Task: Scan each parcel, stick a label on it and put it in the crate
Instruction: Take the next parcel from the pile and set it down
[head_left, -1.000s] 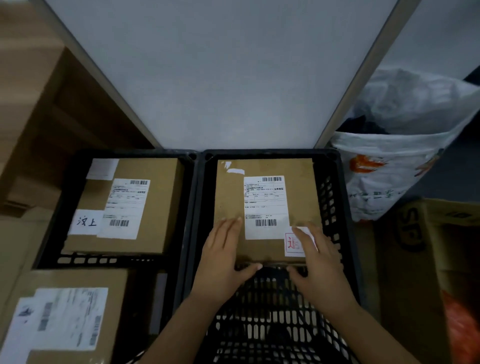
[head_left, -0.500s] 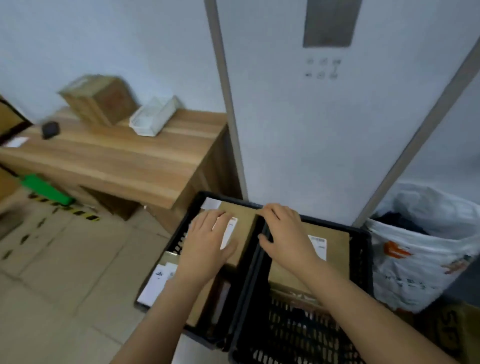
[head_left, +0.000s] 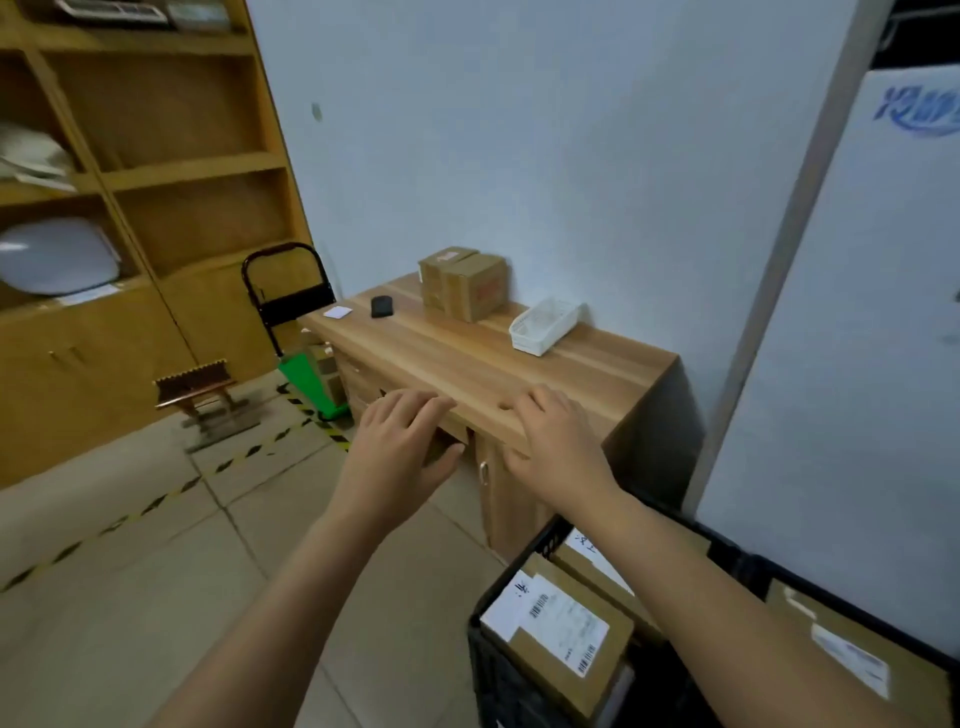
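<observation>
The left hand (head_left: 402, 447) and right hand (head_left: 558, 447) hover empty, fingers (head_left: 415, 410) loosely spread over the tabletop's (head_left: 467, 358) near edge, and the waiting parcels (head_left: 464, 283) stand ahead against the wall (head_left: 519, 156), seemingly slightly nearer the left hand.

- Wooden cabinet (head_left: 467, 358): stands against the pale wall (head_left: 519, 130); flat plank-grain top; small metal door handle (head_left: 483, 472) on the front;
- White slotted basket (head_left: 543, 325): rests on the cabinet top, towards its right end, close to the wall;
- Wooden shelving unit (head_left: 171, 171): fills the left side; open compartments above, closed doors below; a white rounded object (head_left: 54, 254) lies in one compartment;
- Hand trolley (head_left: 283, 306): black tubular handle, upright; green base (head_left: 306, 382); placed between shelving unit and cabinet;
- Small wooden stand (head_left: 195, 384): on the floor, near the shelving unit;
- Tiled floor (head_left: 130, 597): crossed by yellow-and-black striped tape (head_left: 156, 501);
- White panel (head_left: 857, 338): far right; blue lettering near its top, illegible.
</observation>
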